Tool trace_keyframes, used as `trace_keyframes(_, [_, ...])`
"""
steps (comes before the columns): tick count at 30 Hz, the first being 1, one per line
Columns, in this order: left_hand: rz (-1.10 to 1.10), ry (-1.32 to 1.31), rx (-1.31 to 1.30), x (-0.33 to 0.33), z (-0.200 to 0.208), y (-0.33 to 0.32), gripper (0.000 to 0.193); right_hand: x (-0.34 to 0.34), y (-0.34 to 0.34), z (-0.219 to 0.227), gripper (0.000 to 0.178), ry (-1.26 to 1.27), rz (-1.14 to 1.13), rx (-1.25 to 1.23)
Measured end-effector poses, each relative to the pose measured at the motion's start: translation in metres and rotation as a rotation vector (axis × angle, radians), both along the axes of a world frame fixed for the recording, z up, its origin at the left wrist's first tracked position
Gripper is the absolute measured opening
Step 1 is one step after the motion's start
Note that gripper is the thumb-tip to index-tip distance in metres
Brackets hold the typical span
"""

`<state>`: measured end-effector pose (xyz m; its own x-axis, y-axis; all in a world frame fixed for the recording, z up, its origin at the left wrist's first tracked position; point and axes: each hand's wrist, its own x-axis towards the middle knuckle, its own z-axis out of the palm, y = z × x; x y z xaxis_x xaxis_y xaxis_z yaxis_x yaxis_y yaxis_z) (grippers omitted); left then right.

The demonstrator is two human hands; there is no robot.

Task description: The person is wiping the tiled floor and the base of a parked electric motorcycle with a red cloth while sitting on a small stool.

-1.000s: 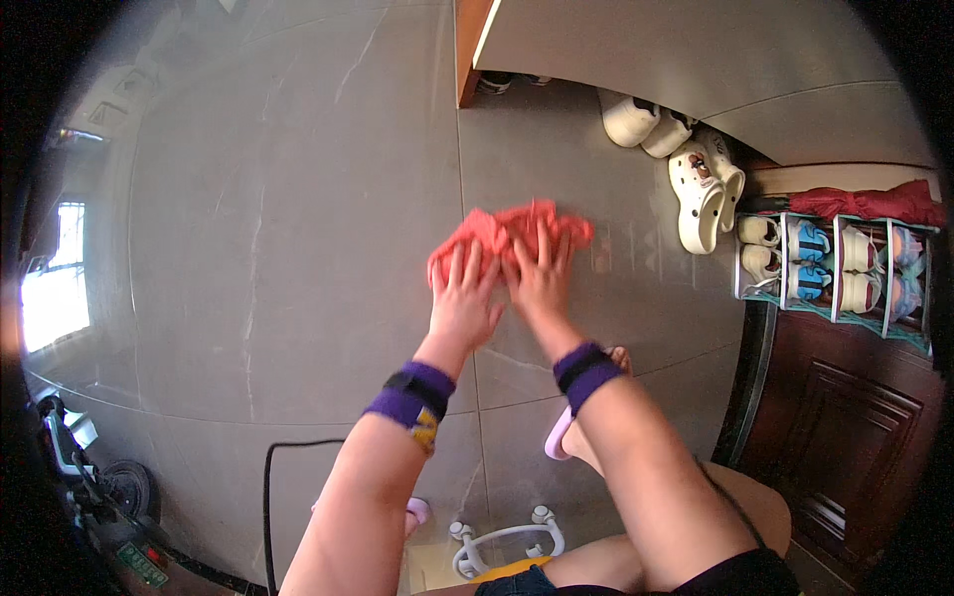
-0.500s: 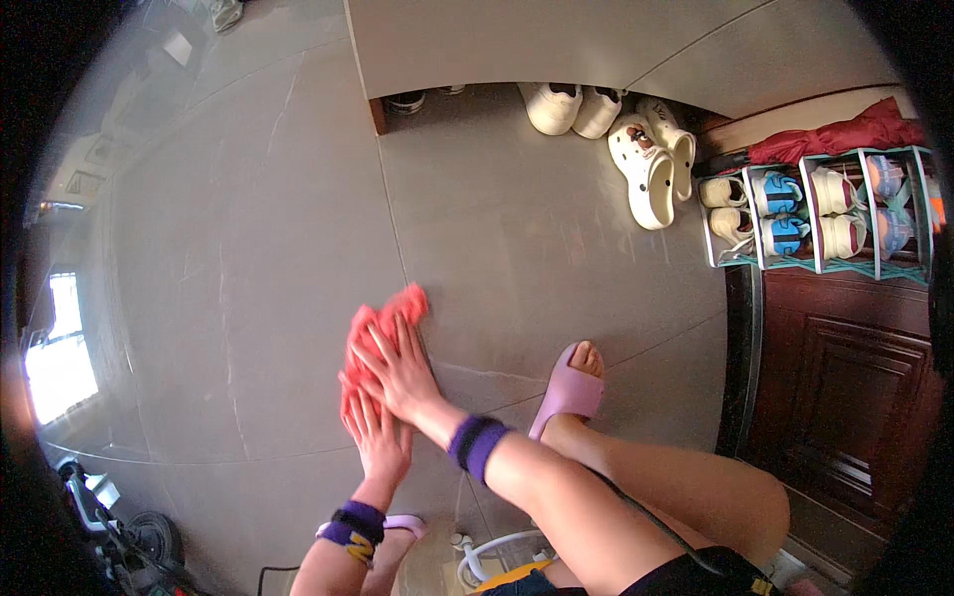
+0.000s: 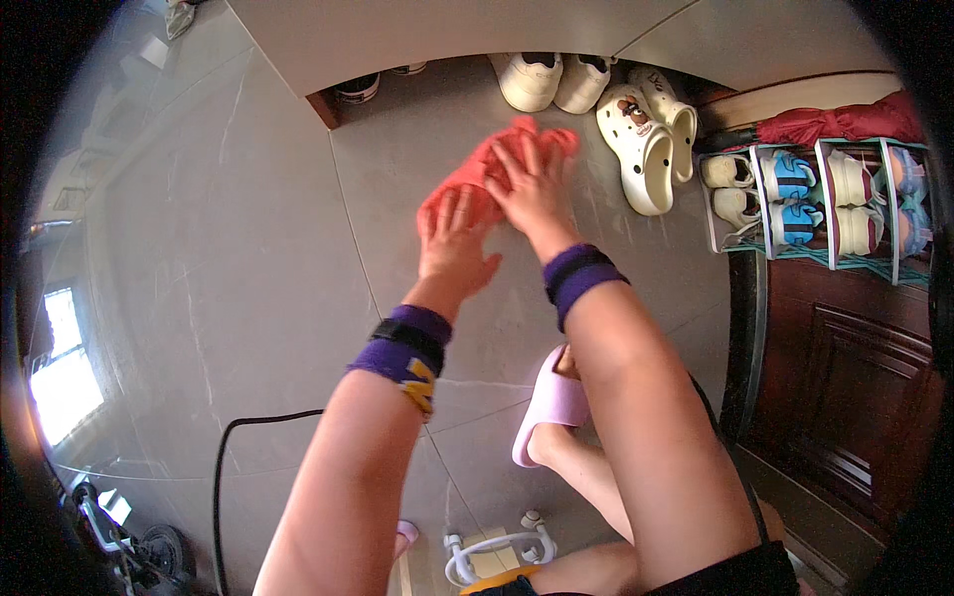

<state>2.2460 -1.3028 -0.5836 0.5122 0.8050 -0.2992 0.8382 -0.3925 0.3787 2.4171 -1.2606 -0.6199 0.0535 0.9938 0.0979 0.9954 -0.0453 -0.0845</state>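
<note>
- Head view: way over left, a black wheel (image 3: 167, 551) is peeking in low down, and a black cable (image 3: 221, 467) is curving along the grey floor (image 3: 268, 248).
- Left hand (image 3: 452, 243) is lying on the near end of a red cloth (image 3: 479, 169), fingers stretched out, not clenched.
- That cloth is sitting bunched up on the floor under both hands.
- Right hand (image 3: 537, 199) is resting on its other end, fingers splayed, also not clenching.
- Pale clogs (image 3: 636, 149) are sitting right of it.
- Far right, a shoe rack (image 3: 825, 204) is holding several pairs.
</note>
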Motion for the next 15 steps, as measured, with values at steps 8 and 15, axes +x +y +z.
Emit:
trace_keyframes(8, [-0.207, -0.132, 0.008, -0.044, -0.006, -0.094, 0.069, -0.038, -0.139, 0.016, 0.072, -0.073, -0.324, -0.214])
trace_keyframes(15, [-0.16, -0.187, 0.035, -0.177, 0.014, -0.193, 0.039, -0.188, -0.242, 0.045, 0.08, -0.009, -0.332, -0.531])
